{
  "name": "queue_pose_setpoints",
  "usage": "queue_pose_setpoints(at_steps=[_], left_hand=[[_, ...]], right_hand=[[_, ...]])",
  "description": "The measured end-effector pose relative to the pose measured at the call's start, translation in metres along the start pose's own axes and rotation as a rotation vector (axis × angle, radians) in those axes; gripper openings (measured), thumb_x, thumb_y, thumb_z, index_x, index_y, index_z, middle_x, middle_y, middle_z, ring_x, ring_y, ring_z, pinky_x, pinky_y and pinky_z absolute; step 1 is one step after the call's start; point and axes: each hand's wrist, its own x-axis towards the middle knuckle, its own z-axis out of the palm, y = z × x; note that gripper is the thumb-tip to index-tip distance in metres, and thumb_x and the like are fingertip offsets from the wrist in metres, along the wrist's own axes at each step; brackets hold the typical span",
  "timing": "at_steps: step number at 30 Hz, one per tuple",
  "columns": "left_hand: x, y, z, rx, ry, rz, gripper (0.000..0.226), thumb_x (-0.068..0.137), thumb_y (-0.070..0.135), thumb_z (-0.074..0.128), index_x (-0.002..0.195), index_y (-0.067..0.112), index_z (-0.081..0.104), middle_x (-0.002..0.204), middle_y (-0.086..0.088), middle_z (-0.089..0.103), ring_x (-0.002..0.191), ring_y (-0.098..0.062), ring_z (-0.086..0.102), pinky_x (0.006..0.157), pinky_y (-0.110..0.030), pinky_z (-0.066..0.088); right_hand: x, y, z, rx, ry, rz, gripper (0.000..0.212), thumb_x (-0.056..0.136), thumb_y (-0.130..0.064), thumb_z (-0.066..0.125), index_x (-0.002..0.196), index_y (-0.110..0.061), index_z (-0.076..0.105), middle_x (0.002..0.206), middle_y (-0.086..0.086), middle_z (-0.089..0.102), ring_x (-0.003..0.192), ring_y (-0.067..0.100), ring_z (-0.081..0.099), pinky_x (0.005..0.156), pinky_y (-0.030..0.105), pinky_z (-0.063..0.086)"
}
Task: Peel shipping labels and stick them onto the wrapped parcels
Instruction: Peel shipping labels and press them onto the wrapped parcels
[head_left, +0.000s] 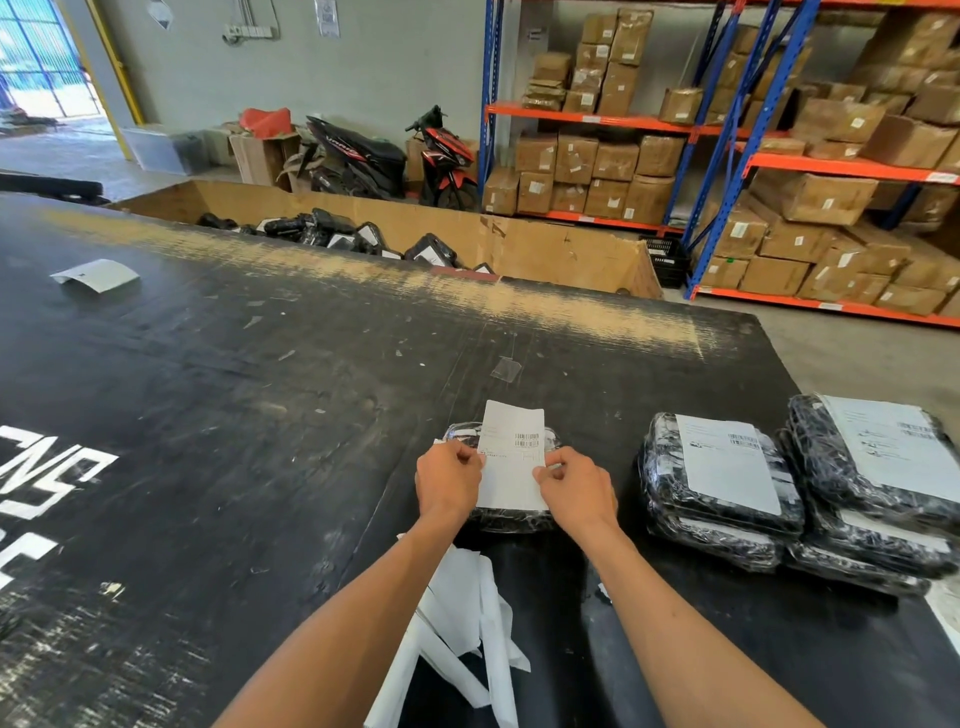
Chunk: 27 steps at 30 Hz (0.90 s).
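Note:
A white shipping label (511, 457) with a barcode stands over a black wrapped parcel (511, 519) on the black table (260, 389). My left hand (448, 480) pinches the label's left edge. At its right edge, my right hand (575, 488) pinches it too. The label's top rises above the parcel's far end. To the right lie two stacks of wrapped parcels (719, 488) (878, 478), each topped with a stuck-on label. Most of the parcel under my hands is hidden.
Peeled white backing strips (462, 639) hang at the near table edge between my forearms. A loose curled sheet (96, 278) lies at the far left. Beyond the table stands a cardboard bin (545, 244) of black parcels, a motorbike, and shelving with brown boxes (779, 156).

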Motion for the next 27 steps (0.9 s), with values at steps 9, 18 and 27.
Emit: queue_pose_setpoints(at_steps=[9,18,27], left_hand=[[-0.001,0.0,0.001,0.214,0.073,0.132,0.041,0.091,0.024,0.067,0.128,0.014,0.053,0.127,-0.006,0.05,0.114,-0.023,0.049,0.09,-0.03,0.041],[0.013,-0.03,0.017,0.578,-0.259,0.396,0.057,0.107,0.043,0.013,0.159,0.022,0.006,0.167,-0.003,-0.009,0.153,-0.028,-0.009,0.123,-0.045,0.005],[0.033,-0.009,0.01,0.792,-0.282,0.428,0.056,0.102,0.037,0.026,0.154,0.016,0.022,0.161,-0.014,0.017,0.145,-0.035,0.02,0.12,-0.05,0.015]], right_hand=[[0.002,0.012,0.0,-0.073,0.046,-0.164,0.038,0.097,-0.036,0.062,0.134,-0.028,0.057,0.13,-0.006,0.048,0.119,0.016,0.051,0.087,0.034,0.049],[0.005,0.014,0.017,-0.42,-0.271,-0.365,0.055,0.107,-0.049,0.009,0.162,-0.04,0.005,0.168,-0.02,-0.01,0.154,0.009,-0.021,0.124,0.047,-0.015],[0.018,-0.006,0.009,-0.465,-0.23,-0.223,0.061,0.107,-0.033,0.018,0.164,-0.021,0.0,0.17,-0.008,-0.013,0.156,0.022,-0.018,0.126,0.049,-0.009]])
